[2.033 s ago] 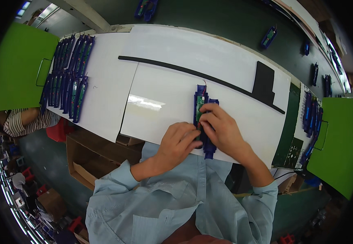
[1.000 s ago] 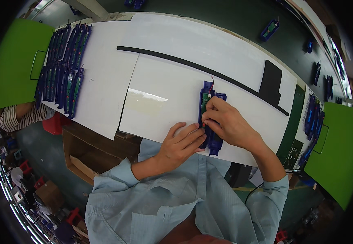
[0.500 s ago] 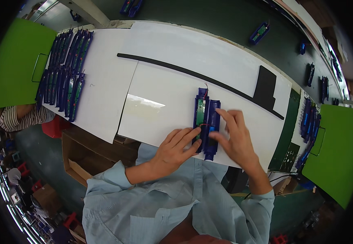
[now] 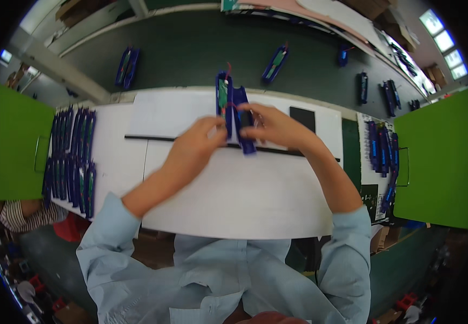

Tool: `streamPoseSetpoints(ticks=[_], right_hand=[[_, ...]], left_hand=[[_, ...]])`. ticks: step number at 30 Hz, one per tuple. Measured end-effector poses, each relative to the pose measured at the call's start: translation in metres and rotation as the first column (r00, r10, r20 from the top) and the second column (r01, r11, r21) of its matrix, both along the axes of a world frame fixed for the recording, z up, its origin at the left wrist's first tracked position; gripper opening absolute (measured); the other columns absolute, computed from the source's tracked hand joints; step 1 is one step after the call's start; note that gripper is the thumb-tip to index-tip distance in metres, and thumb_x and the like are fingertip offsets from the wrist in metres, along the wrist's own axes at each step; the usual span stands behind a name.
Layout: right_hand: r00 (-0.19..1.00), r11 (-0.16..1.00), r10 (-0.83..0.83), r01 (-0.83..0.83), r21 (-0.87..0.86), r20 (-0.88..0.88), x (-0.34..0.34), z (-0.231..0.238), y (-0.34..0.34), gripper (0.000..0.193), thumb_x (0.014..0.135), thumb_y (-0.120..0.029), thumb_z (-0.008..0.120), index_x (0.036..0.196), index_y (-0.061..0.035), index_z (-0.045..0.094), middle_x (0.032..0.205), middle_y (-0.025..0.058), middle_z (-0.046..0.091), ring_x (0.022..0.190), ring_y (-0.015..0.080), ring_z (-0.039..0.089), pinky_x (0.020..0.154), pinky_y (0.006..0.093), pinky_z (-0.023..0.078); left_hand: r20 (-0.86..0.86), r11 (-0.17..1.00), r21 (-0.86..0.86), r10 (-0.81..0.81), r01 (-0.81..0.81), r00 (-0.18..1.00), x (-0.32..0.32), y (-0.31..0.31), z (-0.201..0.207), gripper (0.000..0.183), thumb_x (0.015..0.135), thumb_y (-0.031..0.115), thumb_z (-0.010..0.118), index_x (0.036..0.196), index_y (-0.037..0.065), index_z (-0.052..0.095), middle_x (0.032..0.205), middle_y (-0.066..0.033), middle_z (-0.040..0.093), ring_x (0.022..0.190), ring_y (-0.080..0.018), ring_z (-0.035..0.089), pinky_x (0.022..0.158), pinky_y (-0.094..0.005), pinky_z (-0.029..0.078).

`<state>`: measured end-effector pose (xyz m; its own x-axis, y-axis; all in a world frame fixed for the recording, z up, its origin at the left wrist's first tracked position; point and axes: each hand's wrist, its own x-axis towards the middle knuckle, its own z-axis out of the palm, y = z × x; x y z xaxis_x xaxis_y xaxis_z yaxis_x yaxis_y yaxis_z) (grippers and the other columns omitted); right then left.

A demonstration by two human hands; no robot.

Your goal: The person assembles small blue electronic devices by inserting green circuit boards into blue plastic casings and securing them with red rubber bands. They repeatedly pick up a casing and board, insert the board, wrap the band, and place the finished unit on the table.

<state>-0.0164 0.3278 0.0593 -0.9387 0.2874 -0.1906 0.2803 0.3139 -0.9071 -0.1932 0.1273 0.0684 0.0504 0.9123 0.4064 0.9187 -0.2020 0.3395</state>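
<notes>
A blue plastic housing lies opened in two long halves above the far part of the white worktop. Its left half (image 4: 222, 97) carries a green circuit board with a thin red wire at the far end. The right half (image 4: 249, 146) sits beside it, tilted a little, and thin wires run between the two. My left hand (image 4: 197, 141), blurred, has its fingers closed at the near end of the left half. With thumb and fingers, my right hand (image 4: 277, 127) grips the right half from its right side.
A black strip (image 4: 156, 138) crosses the white worktop (image 4: 234, 194); a black block (image 4: 302, 119) stands at its right. Several similar housings (image 4: 69, 135) lie in rows at left, others (image 4: 382, 146) at right. More sit on the dark green belt (image 4: 185, 51) beyond. Green panels (image 4: 10, 143) flank both sides.
Both hands have carried the two-part housing forward, away from my body, from the worktop's near edge to its far edge. The view has also shifted, showing more of the belt.
</notes>
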Motion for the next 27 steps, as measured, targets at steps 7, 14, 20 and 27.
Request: streamPoseSetpoints(ticks=[7,14,20,27], right_hand=[[0.878,0.884,-0.444,0.395,-0.251,-0.18,-0.071,-0.06,0.13,0.056,0.098,-0.016,0.078,0.148,-0.0026,0.057,0.106,0.0086,0.071,0.091,0.0133,0.069,0.076,0.0271,0.057],[0.558,0.066,-0.634,0.729,0.681,-0.536,0.05,-0.113,0.308,0.062,0.095,-0.022,0.076,0.151,-0.0098,0.053,0.143,0.0296,0.057,0.132,0.0476,0.056,0.109,0.0547,0.05],[0.581,0.191,-0.794,0.516,0.835,-0.177,0.101,-0.127,0.354,0.057,0.096,-0.03,0.077,0.149,-0.0171,0.06,0.146,0.0192,0.062,0.135,0.0463,0.056,0.11,0.0553,0.048],[0.721,0.619,-0.561,0.692,0.372,-0.407,0.098,-0.086,0.227,0.034,0.092,-0.023,0.084,0.118,-0.003,0.073,0.104,0.0116,0.069,0.089,0.0224,0.069,0.083,0.0353,0.055]], left_hand=[[-0.091,0.996,-0.019,0.083,-0.085,0.992,-0.087,0.16,-0.067,0.024,0.091,0.004,0.073,0.115,0.002,0.071,0.131,-0.0134,0.067,0.121,-0.0341,0.064,0.104,-0.0447,0.052],[-0.06,0.996,0.091,-0.002,0.007,0.998,-0.026,0.2,-0.073,0.037,0.087,0.007,0.079,0.122,0.004,0.069,0.135,-0.0142,0.065,0.125,-0.0355,0.06,0.109,-0.0472,0.047],[-0.063,0.992,-0.069,0.103,-0.108,0.993,0.0,0.234,-0.094,0.036,0.088,0.009,0.079,0.119,0.001,0.064,0.127,-0.016,0.061,0.112,-0.0339,0.061,0.094,-0.0451,0.053],[0.068,0.998,0.058,-0.036,0.032,0.997,0.03,0.15,-0.041,0.022,0.088,0.01,0.079,0.101,0.002,0.063,0.108,-0.0115,0.061,0.097,-0.0321,0.061,0.082,-0.0434,0.053]])
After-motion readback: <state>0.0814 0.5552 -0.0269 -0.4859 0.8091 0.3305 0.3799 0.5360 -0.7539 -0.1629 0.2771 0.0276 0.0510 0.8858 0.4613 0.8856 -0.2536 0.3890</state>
